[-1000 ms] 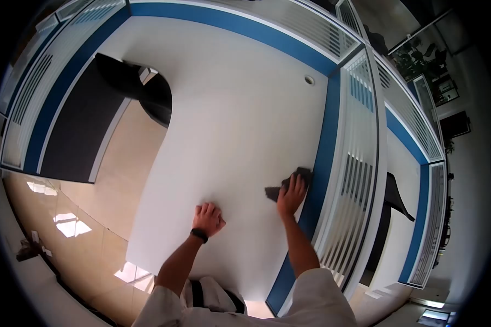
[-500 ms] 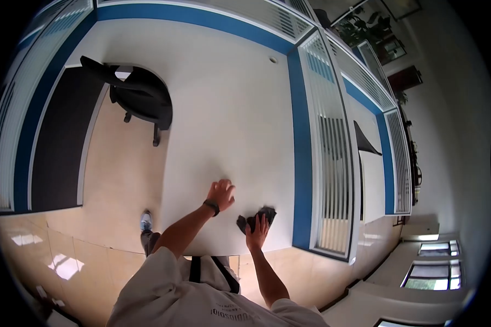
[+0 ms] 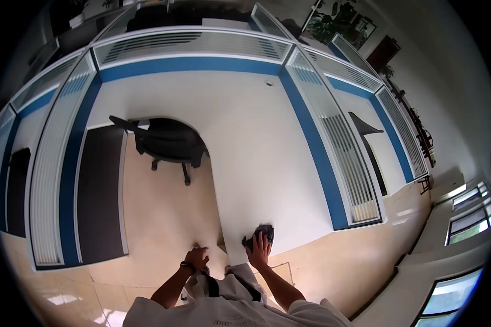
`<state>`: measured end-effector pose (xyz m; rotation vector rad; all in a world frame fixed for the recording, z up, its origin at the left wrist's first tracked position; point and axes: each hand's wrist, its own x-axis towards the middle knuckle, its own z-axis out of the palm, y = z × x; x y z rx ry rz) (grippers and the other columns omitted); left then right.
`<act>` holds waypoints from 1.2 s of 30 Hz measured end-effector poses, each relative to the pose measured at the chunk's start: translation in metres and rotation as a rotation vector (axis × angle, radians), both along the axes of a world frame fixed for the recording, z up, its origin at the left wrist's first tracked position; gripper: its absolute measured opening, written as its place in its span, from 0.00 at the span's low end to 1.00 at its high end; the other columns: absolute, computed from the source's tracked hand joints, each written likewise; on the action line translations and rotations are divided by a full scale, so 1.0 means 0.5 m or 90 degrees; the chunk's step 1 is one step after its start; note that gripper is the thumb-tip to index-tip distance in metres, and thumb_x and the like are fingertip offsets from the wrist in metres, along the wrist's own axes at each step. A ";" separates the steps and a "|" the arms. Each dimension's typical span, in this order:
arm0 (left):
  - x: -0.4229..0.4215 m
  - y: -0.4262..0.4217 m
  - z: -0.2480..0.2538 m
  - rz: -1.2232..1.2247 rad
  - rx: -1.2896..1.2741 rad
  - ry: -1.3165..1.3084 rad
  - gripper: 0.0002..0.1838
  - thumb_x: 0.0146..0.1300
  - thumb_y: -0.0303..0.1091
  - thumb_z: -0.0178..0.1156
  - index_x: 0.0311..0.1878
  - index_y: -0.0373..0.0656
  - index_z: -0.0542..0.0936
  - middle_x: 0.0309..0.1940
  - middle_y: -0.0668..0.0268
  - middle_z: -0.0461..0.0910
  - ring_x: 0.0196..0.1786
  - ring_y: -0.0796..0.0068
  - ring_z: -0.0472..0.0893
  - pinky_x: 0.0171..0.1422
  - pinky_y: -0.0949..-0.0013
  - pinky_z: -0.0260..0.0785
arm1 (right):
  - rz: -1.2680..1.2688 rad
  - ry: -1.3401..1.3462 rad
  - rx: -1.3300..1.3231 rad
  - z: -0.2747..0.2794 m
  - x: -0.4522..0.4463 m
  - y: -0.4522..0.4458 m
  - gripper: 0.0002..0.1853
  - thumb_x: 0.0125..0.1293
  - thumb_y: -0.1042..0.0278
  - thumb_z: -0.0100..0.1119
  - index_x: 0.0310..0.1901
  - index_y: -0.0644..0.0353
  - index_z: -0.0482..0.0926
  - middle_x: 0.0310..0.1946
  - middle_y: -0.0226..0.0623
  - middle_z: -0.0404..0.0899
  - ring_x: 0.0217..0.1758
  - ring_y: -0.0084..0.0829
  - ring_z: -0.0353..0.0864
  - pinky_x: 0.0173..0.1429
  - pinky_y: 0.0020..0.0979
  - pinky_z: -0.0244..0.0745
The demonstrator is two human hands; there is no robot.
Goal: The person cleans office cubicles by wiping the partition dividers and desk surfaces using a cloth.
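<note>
Cloth (image 3: 265, 229) on desk (image 3: 273, 163), chair (image 3: 169, 139) and partition (image 3: 341, 144) alongside

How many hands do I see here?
2. The right hand lies on a dark cloth at the near end of the white desk; the left hand is off the desk's left side, with a dark wristband. Others could be hidden.
</note>
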<state>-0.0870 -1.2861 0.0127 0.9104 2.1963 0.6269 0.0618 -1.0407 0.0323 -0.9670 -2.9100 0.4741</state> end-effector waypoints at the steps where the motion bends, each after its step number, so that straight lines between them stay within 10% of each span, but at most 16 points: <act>1: -0.014 -0.033 -0.001 -0.012 -0.080 -0.030 0.26 0.57 0.45 0.52 0.59 0.49 0.71 0.51 0.53 0.77 0.53 0.52 0.75 0.59 0.52 0.67 | 0.046 -0.014 0.001 0.000 -0.004 -0.015 0.38 0.60 0.47 0.55 0.68 0.53 0.56 0.72 0.42 0.42 0.73 0.50 0.42 0.69 0.59 0.40; 5: -0.009 -0.205 -0.134 0.095 -0.168 -0.105 0.22 0.61 0.37 0.49 0.59 0.46 0.70 0.50 0.56 0.78 0.56 0.58 0.75 0.59 0.60 0.67 | 0.132 0.035 -0.011 0.007 -0.024 -0.042 0.35 0.60 0.50 0.54 0.67 0.52 0.58 0.72 0.39 0.44 0.73 0.48 0.43 0.69 0.60 0.40; 7: 0.033 -0.393 -0.439 -0.023 -0.109 -0.047 0.21 0.60 0.33 0.49 0.58 0.42 0.71 0.49 0.58 0.79 0.55 0.59 0.76 0.59 0.61 0.68 | 0.112 0.050 -0.031 0.013 -0.023 -0.039 0.32 0.61 0.51 0.54 0.66 0.48 0.60 0.72 0.38 0.47 0.72 0.46 0.47 0.69 0.59 0.43; 9: 0.088 -0.453 -0.426 -0.113 -0.051 -0.021 0.21 0.56 0.29 0.51 0.56 0.44 0.74 0.49 0.60 0.79 0.54 0.60 0.77 0.59 0.64 0.68 | 0.117 0.077 -0.033 0.004 -0.019 -0.034 0.33 0.60 0.51 0.55 0.66 0.47 0.61 0.72 0.37 0.47 0.72 0.46 0.46 0.69 0.58 0.43; 19: -0.002 -0.318 -0.088 -0.164 -0.390 -0.074 0.18 0.63 0.35 0.44 0.54 0.51 0.76 0.48 0.60 0.79 0.52 0.59 0.77 0.57 0.59 0.70 | 0.028 0.105 -0.083 0.011 -0.029 -0.048 0.30 0.57 0.55 0.59 0.63 0.46 0.66 0.70 0.31 0.52 0.73 0.40 0.48 0.72 0.52 0.41; 22: -0.128 -0.311 -0.165 -0.008 -0.104 -0.050 0.19 0.66 0.50 0.43 0.49 0.58 0.80 0.47 0.63 0.80 0.49 0.60 0.78 0.53 0.58 0.71 | 0.002 0.102 -0.127 0.016 -0.029 -0.055 0.32 0.56 0.56 0.60 0.63 0.47 0.65 0.70 0.31 0.52 0.73 0.40 0.48 0.72 0.52 0.40; 27: -0.374 -0.110 0.026 0.100 0.230 0.117 0.09 0.60 0.39 0.59 0.36 0.44 0.83 0.35 0.60 0.81 0.42 0.59 0.79 0.50 0.60 0.70 | -0.102 0.089 -0.050 0.025 -0.058 -0.091 0.37 0.52 0.58 0.62 0.65 0.49 0.62 0.70 0.31 0.52 0.73 0.41 0.47 0.72 0.53 0.38; 36: -0.712 0.066 0.318 0.042 0.476 0.347 0.09 0.63 0.29 0.53 0.42 0.39 0.79 0.43 0.60 0.79 0.48 0.56 0.75 0.53 0.60 0.66 | -0.409 -0.028 -0.037 -0.023 -0.222 -0.155 0.35 0.60 0.57 0.52 0.68 0.52 0.56 0.73 0.36 0.43 0.75 0.47 0.41 0.70 0.61 0.38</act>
